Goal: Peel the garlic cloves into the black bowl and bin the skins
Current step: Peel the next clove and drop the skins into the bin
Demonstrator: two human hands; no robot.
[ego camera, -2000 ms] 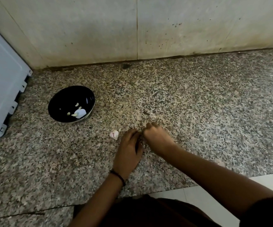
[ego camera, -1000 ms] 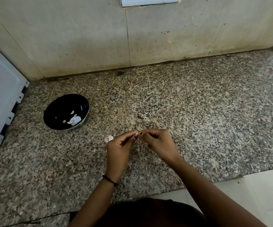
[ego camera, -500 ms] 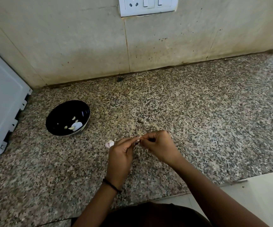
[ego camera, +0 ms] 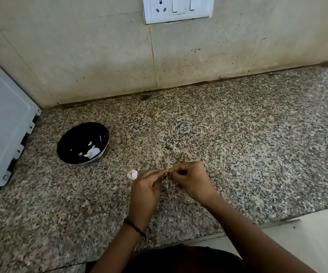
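A black bowl (ego camera: 83, 143) sits on the speckled granite counter (ego camera: 238, 144) at the left, holding a few pale peeled garlic cloves (ego camera: 91, 151). A small white-pink piece of garlic (ego camera: 132, 174) lies on the counter just left of my hands. My left hand (ego camera: 145, 191) and my right hand (ego camera: 192, 180) meet fingertip to fingertip above the counter, pinching a small garlic clove (ego camera: 167, 171) that is almost wholly hidden between the fingers.
A pale grey appliance panel (ego camera: 3, 123) leans at the far left beside the bowl. The tiled wall behind carries a white socket and switch plate (ego camera: 177, 8). The counter's front edge runs below my forearms, with light floor at the lower right.
My hands rose off the counter and came together at the fingertips with the clove between them. The view tilted up, bringing the socket plate into sight.
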